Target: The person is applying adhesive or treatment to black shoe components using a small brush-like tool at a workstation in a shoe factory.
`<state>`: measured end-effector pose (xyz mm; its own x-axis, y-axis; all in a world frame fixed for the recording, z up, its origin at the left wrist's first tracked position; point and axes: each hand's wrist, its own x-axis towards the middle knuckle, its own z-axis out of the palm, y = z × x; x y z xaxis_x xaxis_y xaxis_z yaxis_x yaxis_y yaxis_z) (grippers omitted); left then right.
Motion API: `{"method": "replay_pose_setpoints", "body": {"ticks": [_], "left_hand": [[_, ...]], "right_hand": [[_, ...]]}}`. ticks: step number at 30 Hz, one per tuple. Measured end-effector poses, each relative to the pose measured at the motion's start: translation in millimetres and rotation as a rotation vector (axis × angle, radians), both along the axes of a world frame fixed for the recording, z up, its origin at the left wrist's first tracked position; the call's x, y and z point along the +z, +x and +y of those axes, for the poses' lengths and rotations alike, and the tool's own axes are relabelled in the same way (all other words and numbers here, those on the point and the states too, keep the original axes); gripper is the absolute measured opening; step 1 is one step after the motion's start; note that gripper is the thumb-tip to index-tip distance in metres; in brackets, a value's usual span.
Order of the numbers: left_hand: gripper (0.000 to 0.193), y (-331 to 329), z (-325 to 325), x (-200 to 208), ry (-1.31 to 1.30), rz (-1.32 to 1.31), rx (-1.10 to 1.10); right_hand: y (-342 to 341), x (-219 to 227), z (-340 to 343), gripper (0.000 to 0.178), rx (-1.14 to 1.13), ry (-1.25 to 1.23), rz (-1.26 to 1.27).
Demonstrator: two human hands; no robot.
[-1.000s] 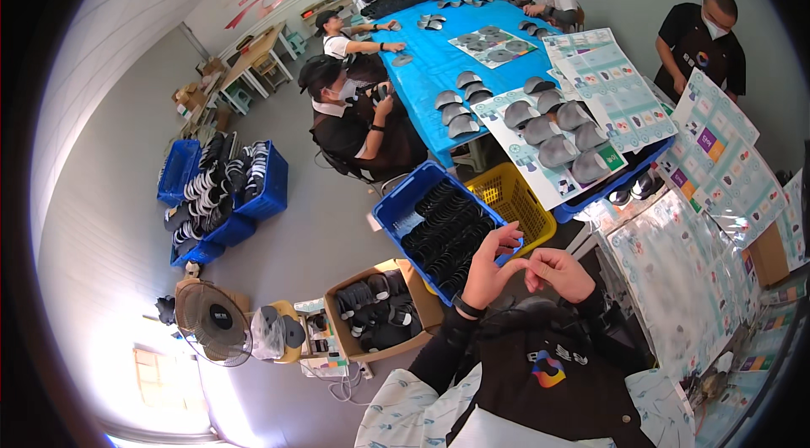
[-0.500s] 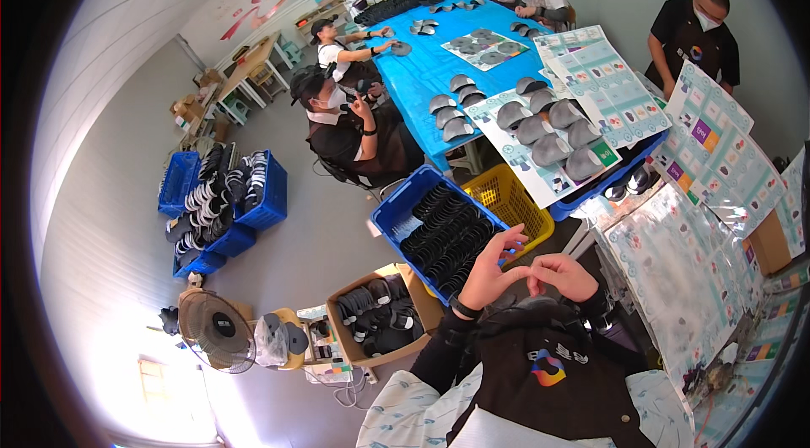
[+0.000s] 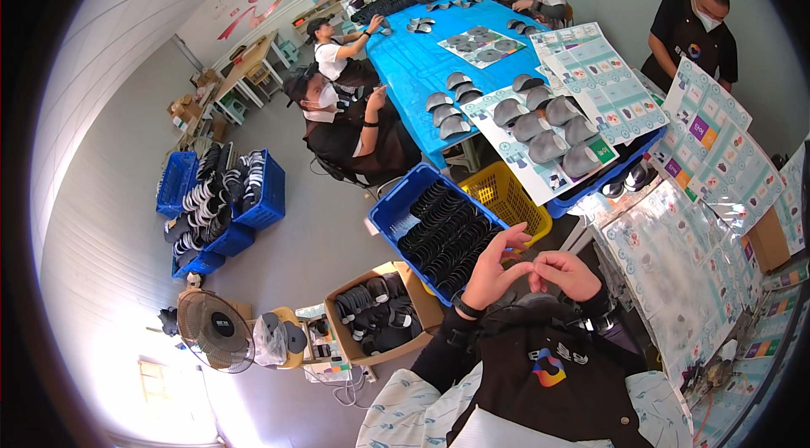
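Note:
My left hand (image 3: 498, 272) is raised in front of my dark apron (image 3: 540, 389), fingers stretched out and apart. Its thumb reaches across to my right hand (image 3: 570, 275), whose fingers are curled together at the thumb's tip. Anything inside those curled fingers is hidden. Just beyond my left hand stands a blue crate (image 3: 381, 227) packed with rows of dark curved pieces (image 3: 439, 224) like cap brims. A yellow basket (image 3: 535, 215) sits beside it. Grey curved pieces (image 3: 548, 146) lie on a printed board (image 3: 489, 121) farther ahead.
A blue-covered table (image 3: 405, 68) stretches away, with several people around it. The nearest, a masked person (image 3: 359, 132), sits with a hand raised. A cardboard box (image 3: 432, 306) of dark pieces and a fan (image 3: 215, 330) stand at left. Printed sheets (image 3: 675, 254) cover the right side.
My hands stay nearly in place, thumb and fingertips together. The nearest seated person has turned and shifted the raised hand. The person farther back has drawn their arms in along the table edge.

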<state>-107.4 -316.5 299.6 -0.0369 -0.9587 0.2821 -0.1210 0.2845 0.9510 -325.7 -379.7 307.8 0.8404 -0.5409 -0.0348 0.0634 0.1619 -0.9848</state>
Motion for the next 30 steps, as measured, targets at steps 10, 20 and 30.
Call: {"method": "replay_pose_setpoints", "body": {"ticks": [10, 20, 30], "left_hand": [[0.078, -9.6, -3.1, 10.0, -0.074, -0.128, 0.021], [0.076, -13.4, -9.9, -6.6, 0.021, 0.140, -0.081], [0.078, -10.2, -8.9, 3.1, -0.070, -0.036, -0.015]], "right_hand": [[-11.1, -0.8, -1.8, 0.027, -0.004, 0.064, 0.043], [-6.3, 6.8, -1.6, 0.020, 0.040, 0.099, -0.117], [-16.3, 10.4, -10.5, 0.022, 0.051, 0.013, 0.058]]}}
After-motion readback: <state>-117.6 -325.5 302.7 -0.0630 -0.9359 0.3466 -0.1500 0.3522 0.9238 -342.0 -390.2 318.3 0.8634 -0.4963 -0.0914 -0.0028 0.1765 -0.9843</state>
